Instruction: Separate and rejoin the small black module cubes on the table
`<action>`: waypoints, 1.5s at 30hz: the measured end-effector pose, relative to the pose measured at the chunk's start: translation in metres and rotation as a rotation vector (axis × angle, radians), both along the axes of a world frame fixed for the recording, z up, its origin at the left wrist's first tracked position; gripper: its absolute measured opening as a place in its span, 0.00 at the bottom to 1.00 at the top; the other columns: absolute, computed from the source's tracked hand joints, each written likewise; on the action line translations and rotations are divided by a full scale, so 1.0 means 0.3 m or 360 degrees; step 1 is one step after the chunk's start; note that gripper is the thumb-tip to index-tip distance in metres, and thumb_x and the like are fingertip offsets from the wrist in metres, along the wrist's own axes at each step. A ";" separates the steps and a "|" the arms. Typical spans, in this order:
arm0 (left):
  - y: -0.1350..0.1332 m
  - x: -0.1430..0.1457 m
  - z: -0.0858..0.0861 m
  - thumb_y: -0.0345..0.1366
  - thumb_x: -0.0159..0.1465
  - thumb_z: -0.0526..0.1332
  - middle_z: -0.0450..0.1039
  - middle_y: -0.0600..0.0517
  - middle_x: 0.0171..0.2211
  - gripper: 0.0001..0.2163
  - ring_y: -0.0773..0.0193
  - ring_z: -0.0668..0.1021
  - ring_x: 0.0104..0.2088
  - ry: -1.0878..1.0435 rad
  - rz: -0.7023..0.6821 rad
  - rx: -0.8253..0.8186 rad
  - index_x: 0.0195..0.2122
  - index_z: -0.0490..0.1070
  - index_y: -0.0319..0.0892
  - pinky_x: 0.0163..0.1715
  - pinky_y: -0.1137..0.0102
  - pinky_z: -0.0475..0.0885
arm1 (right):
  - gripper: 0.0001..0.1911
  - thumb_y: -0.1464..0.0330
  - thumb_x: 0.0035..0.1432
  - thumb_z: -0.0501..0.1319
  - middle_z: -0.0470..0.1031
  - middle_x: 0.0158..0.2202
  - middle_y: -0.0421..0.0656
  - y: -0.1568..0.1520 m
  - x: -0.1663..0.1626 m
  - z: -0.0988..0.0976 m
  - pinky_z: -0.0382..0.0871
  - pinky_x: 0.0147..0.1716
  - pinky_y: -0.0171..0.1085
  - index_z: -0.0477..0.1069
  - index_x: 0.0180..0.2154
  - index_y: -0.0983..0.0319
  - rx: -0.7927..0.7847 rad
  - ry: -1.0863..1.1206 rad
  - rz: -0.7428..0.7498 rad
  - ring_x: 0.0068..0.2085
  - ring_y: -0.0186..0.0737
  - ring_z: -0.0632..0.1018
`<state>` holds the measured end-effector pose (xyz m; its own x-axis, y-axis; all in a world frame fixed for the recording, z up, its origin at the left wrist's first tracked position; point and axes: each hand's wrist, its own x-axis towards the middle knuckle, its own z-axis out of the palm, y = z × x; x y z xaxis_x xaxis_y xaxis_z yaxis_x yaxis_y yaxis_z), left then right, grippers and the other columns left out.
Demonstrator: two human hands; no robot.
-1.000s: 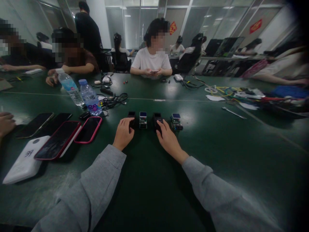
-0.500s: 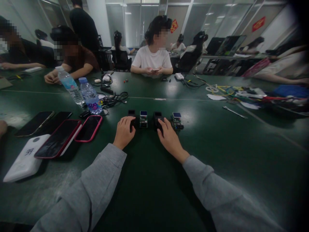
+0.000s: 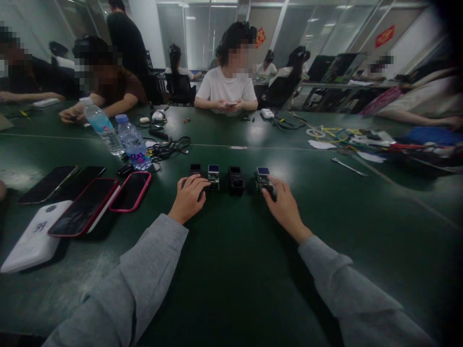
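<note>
Four small gadgets stand in a row on the green table, two in black cases and two bare boards with screens. My left hand point(image 3: 188, 196) lies over the left black-cased device point(image 3: 196, 167), hiding its lower part. Its loosely bent fingers reach across to the lower edge of the left circuit board point(image 3: 213, 173), with thumb and fingers apart. Between the hands stands the other black-cased device point(image 3: 236, 179), untouched. At the right end, thumb and fingers of my right hand point(image 3: 285, 205) pinch the lower end of the right circuit board point(image 3: 263, 174).
Several phones, one the pink-rimmed phone point(image 3: 130, 192), and a white slab marked 39 point(image 3: 34, 236) lie at the left. Behind them stand two water bottles point(image 3: 133, 144) beside black cables point(image 3: 171, 147). A metal wrench-like tool point(image 3: 349, 166) and tangled wires lie right. People sit across the table.
My right hand has left the middle black-cased device and moved right onto the right circuit board. My left fingers have stretched rightward over the left circuit board's lower edge.
</note>
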<state>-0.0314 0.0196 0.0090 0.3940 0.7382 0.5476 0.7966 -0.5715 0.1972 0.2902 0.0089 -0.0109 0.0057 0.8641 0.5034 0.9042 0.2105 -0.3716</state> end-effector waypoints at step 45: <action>0.005 0.005 -0.006 0.23 0.64 0.53 0.64 0.50 0.63 0.26 0.55 0.65 0.63 0.0186 -0.0190 -0.0040 0.62 0.61 0.50 0.61 0.49 0.55 | 0.22 0.72 0.69 0.48 0.62 0.61 0.49 0.031 -0.194 0.053 0.55 0.58 0.53 0.61 0.62 0.56 0.0089 -0.0579 0.0429 0.62 0.51 0.62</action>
<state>-0.0301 0.0211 0.0072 0.5395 0.6954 0.4747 0.7418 -0.6593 0.1229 0.2321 0.0183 0.0049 -0.4018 0.7817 0.4769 0.8839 0.4672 -0.0211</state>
